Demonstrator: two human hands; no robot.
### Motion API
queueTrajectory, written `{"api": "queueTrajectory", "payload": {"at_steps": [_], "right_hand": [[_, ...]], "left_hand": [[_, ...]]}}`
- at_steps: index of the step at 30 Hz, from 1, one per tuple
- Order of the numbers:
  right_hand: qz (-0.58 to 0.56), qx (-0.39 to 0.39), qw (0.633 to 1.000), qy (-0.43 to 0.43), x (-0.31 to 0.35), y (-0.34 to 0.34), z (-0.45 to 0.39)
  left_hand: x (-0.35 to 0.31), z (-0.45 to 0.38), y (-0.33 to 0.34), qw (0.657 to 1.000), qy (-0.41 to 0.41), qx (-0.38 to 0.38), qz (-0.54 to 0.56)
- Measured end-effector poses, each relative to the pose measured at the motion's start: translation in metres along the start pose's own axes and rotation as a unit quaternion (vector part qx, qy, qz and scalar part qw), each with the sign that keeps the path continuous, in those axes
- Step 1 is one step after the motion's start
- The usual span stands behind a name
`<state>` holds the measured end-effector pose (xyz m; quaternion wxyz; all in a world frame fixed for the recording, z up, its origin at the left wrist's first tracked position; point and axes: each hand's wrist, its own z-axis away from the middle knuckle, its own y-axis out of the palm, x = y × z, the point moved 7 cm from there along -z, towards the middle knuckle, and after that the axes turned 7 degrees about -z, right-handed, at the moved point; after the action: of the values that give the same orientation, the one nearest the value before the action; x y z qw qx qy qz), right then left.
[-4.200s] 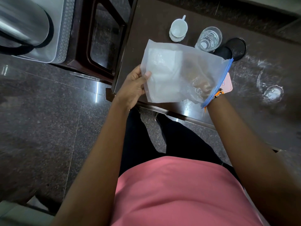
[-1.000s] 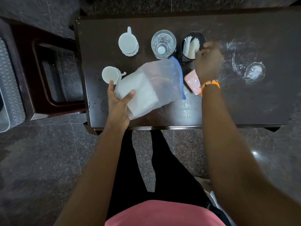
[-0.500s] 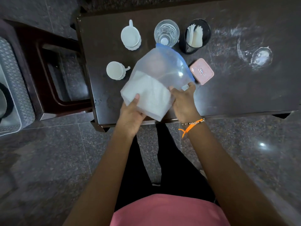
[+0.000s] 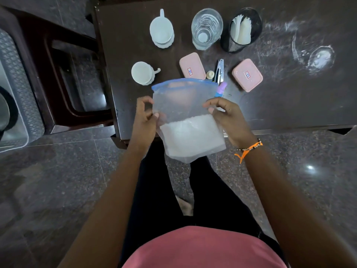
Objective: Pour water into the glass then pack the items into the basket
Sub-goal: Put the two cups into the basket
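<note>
Zip bag (image 4: 185, 105): translucent, blue seal, white padding inside; pinched at near table (image 4: 289, 105) edge by left hand (image 4: 145, 120), right hand (image 4: 229, 120). Glass (image 4: 206, 28) at 12 o'clock. Pink boxes (image 4: 192, 68), (image 4: 247, 75): red-bordered labels, illegible.

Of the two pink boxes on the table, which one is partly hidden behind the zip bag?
The left pink box, between the lower white cup and the nail clipper. The zip bag rim overlaps its near edge; the right pink box lies fully visible.
</note>
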<state>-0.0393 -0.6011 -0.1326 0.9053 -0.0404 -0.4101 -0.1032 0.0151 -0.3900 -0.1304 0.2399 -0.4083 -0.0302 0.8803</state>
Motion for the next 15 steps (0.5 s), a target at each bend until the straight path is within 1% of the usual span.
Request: {"api": "queueTrajectory", "payload": {"at_steps": [2,3,5,6,8,9,10,11,13,14,15], "right_hand": [[-0.021,0.055,0.997,0.039,-0.006,0.005,0.004],[0.004,0.073,0.996,0.051,-0.009,0.006,0.005],[0.119,0.082,0.988,0.054,-0.015,0.004,0.002],[0.173,0.082,0.98,0.048,-0.017,0.002,0.0],[0.263,0.067,0.962,0.024,-0.02,0.001,-0.005],[0.292,0.048,0.955,0.016,-0.021,0.0,-0.008],[0.301,0.035,0.953,0.014,-0.024,-0.002,-0.009],[0.292,0.034,0.956,0.015,-0.027,-0.001,-0.012],[0.257,0.039,0.965,0.033,-0.037,0.005,-0.016],[0.234,0.037,0.97,0.051,-0.042,0.008,-0.017],[0.209,0.039,0.975,0.068,-0.048,0.014,-0.018]], "left_hand": [[0.005,0.003,0.004,1.0,-0.009,0.017,-0.004],[0.01,0.004,0.007,0.999,-0.029,0.045,-0.006],[0.024,0.007,0.013,0.989,-0.08,0.116,-0.039],[0.03,0.007,0.015,0.981,-0.092,0.142,-0.095],[0.038,0.006,0.017,0.948,-0.071,0.161,-0.266],[0.039,0.003,0.017,0.931,-0.057,0.145,-0.331],[0.042,0.0,0.013,0.926,-0.06,0.112,-0.356],[0.046,-0.003,0.008,0.933,-0.079,0.076,-0.344],[0.054,-0.008,-0.005,0.964,-0.14,0.021,-0.226],[0.059,-0.012,-0.009,0.974,-0.161,-0.003,-0.161],[0.065,-0.016,-0.015,0.976,-0.172,-0.029,-0.128]]}}
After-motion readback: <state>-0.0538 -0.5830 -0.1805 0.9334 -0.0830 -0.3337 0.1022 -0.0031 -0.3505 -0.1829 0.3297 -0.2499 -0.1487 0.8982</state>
